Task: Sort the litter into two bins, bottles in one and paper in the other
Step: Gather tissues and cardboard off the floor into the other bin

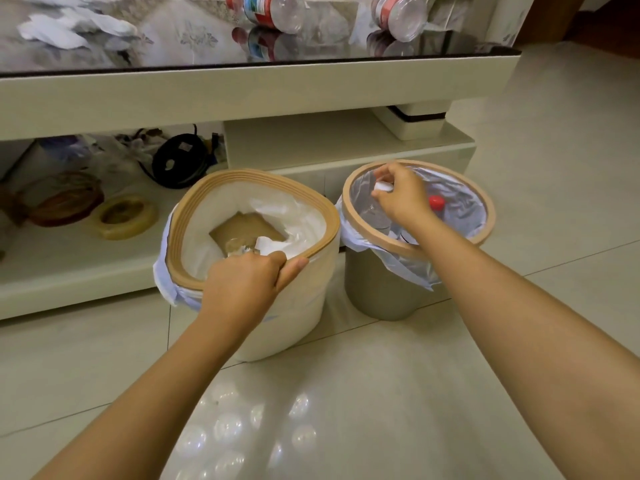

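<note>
Two bins stand on the floor in front of a low table. The cream bin [298, 317] on the left has a tan rim and a white liner; brown cardboard [242, 226] and white paper lie inside. My left hand [242, 289] grips its near rim. The grey bin [374, 292] on the right holds clear bottles, one with a red cap [436, 201]. My right hand [398, 195] is over this bin, fingers closed on the white cap of a clear bottle [375, 209]. On the table lie two bottles [273, 10] [398, 13] and crumpled white paper [69, 29].
The glossy table top [207, 43] has a cream front edge. Its lower shelf [69, 265] holds a tape roll [126, 218], a brown basket [65, 199], a black cable coil [180, 161] and plastic bags. Pale floor tiles [346, 410] spread in front and to the right.
</note>
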A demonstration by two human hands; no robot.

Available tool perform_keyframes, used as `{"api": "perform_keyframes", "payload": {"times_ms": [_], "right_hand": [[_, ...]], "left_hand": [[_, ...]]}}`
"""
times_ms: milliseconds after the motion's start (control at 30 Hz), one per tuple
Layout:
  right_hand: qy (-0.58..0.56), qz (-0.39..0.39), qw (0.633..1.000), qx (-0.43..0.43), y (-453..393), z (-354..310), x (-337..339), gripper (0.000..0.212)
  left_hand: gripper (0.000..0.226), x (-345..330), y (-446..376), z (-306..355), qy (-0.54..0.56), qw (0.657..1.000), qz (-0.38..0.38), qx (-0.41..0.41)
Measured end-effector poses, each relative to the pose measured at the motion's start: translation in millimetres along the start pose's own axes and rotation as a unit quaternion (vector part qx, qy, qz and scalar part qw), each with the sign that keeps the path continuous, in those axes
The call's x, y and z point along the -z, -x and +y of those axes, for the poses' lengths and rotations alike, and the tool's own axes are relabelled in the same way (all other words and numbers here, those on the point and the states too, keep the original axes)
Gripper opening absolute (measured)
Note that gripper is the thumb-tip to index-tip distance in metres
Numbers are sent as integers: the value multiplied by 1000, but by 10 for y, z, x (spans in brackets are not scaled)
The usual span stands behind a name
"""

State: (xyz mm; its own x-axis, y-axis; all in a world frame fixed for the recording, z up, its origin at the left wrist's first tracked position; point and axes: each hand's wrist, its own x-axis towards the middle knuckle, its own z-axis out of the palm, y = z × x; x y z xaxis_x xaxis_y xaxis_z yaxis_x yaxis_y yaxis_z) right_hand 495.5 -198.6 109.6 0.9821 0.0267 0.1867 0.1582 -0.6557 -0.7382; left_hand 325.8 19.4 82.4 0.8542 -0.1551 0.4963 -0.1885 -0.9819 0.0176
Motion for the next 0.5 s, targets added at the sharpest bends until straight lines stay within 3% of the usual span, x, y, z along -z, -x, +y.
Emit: {"api": "perform_keyframes", "payload": {"times_ms": [167, 233, 300, 500], "right_hand": [[62, -101, 993, -3, 59, 92, -187, 33], [99, -126, 987, 0, 58, 93, -201, 28], [135, -116, 984, 9, 38, 89, -200, 24], [178, -77, 980, 41, 85, 9, -194, 18]], "left_hand": [[82, -18, 12, -20, 9, 999, -16, -32], [70, -8, -2, -15, 8, 999, -18, -37], [58, 17, -26, 3, -4, 1000, -14, -21], [54, 30, -31, 3, -40, 999, 14, -6]]}}
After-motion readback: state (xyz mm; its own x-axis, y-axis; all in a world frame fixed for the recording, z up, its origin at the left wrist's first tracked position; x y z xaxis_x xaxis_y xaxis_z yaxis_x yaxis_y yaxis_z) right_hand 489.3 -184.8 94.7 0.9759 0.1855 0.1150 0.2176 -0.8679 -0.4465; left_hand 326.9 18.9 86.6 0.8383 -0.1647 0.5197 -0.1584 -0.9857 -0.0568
